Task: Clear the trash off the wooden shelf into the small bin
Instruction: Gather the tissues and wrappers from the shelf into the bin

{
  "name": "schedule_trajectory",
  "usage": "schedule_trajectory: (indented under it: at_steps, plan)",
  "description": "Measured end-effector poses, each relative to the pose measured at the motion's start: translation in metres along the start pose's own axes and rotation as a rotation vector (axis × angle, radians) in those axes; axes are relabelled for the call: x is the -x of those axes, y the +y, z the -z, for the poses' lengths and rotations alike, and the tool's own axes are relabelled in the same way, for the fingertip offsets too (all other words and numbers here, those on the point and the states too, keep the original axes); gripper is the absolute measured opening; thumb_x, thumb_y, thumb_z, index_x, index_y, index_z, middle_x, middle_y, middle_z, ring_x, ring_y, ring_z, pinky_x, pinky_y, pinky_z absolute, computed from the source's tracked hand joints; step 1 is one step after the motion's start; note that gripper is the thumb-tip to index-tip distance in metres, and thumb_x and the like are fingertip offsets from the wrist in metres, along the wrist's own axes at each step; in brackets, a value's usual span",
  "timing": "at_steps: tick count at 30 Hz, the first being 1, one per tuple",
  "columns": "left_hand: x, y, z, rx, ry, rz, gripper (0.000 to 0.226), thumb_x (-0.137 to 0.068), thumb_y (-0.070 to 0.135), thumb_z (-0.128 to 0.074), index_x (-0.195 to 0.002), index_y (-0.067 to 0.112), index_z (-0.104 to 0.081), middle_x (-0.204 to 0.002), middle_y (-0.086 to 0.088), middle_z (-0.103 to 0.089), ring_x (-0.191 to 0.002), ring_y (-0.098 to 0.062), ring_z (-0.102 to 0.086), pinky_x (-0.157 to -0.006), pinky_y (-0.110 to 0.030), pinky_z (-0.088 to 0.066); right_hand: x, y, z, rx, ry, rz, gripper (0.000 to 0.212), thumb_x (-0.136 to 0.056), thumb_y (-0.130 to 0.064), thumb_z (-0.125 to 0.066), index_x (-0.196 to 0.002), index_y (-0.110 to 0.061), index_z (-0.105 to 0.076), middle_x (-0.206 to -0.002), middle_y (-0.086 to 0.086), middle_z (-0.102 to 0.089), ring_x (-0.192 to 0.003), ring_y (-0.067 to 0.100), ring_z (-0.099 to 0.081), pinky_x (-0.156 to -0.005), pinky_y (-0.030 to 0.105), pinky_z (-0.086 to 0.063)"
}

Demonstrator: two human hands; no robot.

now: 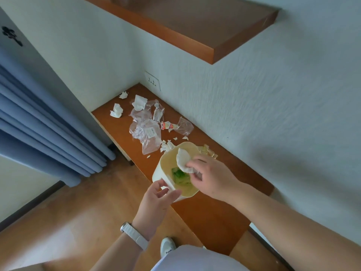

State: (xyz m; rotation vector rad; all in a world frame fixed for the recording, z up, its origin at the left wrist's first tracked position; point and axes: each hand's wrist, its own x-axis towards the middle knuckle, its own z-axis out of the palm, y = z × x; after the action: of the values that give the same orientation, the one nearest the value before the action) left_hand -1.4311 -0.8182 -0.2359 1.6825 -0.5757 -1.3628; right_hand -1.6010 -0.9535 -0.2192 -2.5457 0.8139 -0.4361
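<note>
A small cream bin [166, 165] stands on the low wooden shelf [218, 208]. My left hand [156, 200] grips its near rim. Over the bin's mouth my right hand [211, 177] pinches a crumpled white tissue [182, 159]. Green wrapper trash [180, 176] lies inside the bin. Farther along the shelf lie clear plastic bags [145, 132], white tissue wads [116, 110], a small red-and-white wrapper [168, 125] and torn paper scraps [166, 146].
A second wooden shelf [195, 28] juts from the wall above. A wall socket [152, 81] sits behind the trash. Blue curtains [45, 122] hang at the left. Wood floor [82, 216] lies beside the shelf, with my shoe [167, 246] below.
</note>
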Motion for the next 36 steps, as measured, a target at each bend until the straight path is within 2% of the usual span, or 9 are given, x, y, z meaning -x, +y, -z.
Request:
schedule_trajectory:
  at_steps: [4,9,11,13,17,20,25,32,36]
  plan:
    - [0.001,-0.01,0.013,0.017,-0.022,0.005,0.043,-0.08,0.032,-0.083,-0.118,0.02,-0.066,-0.106,0.002,-0.083,-0.1,-0.018,-0.079,-0.081,-0.027,-0.061,-0.002,-0.022,-0.008,0.012,-0.111,0.016,0.034,-0.094,-0.041,-0.048,-0.121,-0.021,-0.055,-0.114,-0.009,-0.056,-0.097,0.007,-0.053,-0.076,0.025,-0.053]
    - [0.0,-0.023,0.038,0.012,-0.02,0.01,0.036,-0.086,0.021,-0.082,-0.118,0.018,-0.066,-0.106,-0.001,-0.083,-0.101,-0.022,-0.079,-0.09,-0.037,-0.061,0.0,-0.026,-0.007,0.089,-0.07,0.0,0.044,-0.096,-0.048,-0.041,-0.124,-0.019,-0.055,-0.123,-0.006,-0.057,-0.109,0.01,-0.054,-0.086,0.024,-0.048]
    - [-0.002,-0.025,0.051,0.021,-0.02,0.008,0.037,-0.085,0.02,-0.083,-0.118,0.018,-0.067,-0.107,-0.001,-0.083,-0.102,-0.021,-0.079,-0.087,-0.034,-0.061,0.001,-0.022,-0.007,0.145,-0.039,-0.028,0.045,-0.096,-0.048,-0.041,-0.125,-0.018,-0.055,-0.126,-0.004,-0.057,-0.114,0.012,-0.053,-0.088,0.024,-0.044]
    - [-0.003,-0.027,0.064,0.028,-0.021,0.008,0.04,-0.082,0.024,-0.085,-0.117,0.019,-0.067,-0.106,0.0,-0.084,-0.101,-0.019,-0.079,-0.081,-0.027,-0.059,0.002,-0.017,-0.01,0.197,-0.024,-0.072,0.047,-0.096,-0.05,-0.039,-0.126,-0.018,-0.055,-0.129,-0.004,-0.055,-0.118,0.014,-0.052,-0.09,0.027,-0.042]
    - [-0.005,-0.031,0.092,0.037,-0.009,-0.021,0.059,-0.064,0.043,-0.086,-0.116,0.02,-0.068,-0.105,0.001,-0.084,-0.099,-0.017,-0.08,-0.074,-0.022,-0.061,0.002,-0.002,-0.029,0.305,-0.071,-0.199,0.055,-0.093,-0.059,-0.034,-0.135,-0.026,-0.048,-0.142,-0.005,-0.046,-0.131,0.018,-0.042,-0.099,0.035,-0.04]
    - [-0.008,-0.036,0.107,0.049,0.004,-0.017,0.063,-0.061,0.044,-0.085,-0.116,0.018,-0.068,-0.105,0.0,-0.084,-0.099,-0.018,-0.079,-0.082,-0.028,-0.059,0.0,0.01,-0.05,0.341,-0.168,-0.264,0.058,-0.092,-0.062,-0.034,-0.14,-0.029,-0.041,-0.148,-0.006,-0.039,-0.135,0.017,-0.036,-0.103,0.037,-0.037]
    - [-0.008,-0.04,0.112,0.091,0.035,-0.003,0.066,-0.059,0.043,-0.085,-0.117,0.016,-0.068,-0.106,-0.003,-0.084,-0.102,-0.019,-0.078,-0.091,-0.033,-0.055,-0.009,0.032,-0.087,0.357,-0.279,-0.285,0.055,-0.093,-0.053,-0.045,-0.141,-0.027,-0.04,-0.148,-0.002,-0.039,-0.134,0.02,-0.037,-0.104,0.038,-0.038]
    - [-0.003,-0.038,0.103,0.153,0.109,0.026,0.066,-0.06,0.037,-0.086,-0.117,0.011,-0.066,-0.104,-0.006,-0.084,-0.095,-0.018,-0.08,-0.074,-0.017,-0.06,-0.021,0.06,-0.126,0.358,-0.35,-0.257,0.049,-0.091,-0.044,-0.054,-0.135,-0.026,-0.045,-0.143,0.0,-0.044,-0.129,0.021,-0.043,-0.098,0.036,-0.043]
    - [0.001,-0.037,0.099,0.158,0.151,0.051,0.049,-0.073,0.021,-0.082,-0.117,0.01,-0.066,-0.105,-0.006,-0.084,-0.092,-0.015,-0.08,-0.073,-0.015,-0.059,-0.024,0.068,-0.136,0.325,-0.328,-0.272,0.035,-0.092,-0.03,-0.057,-0.126,-0.02,-0.054,-0.126,0.001,-0.054,-0.111,0.019,-0.053,-0.085,0.031,-0.047]
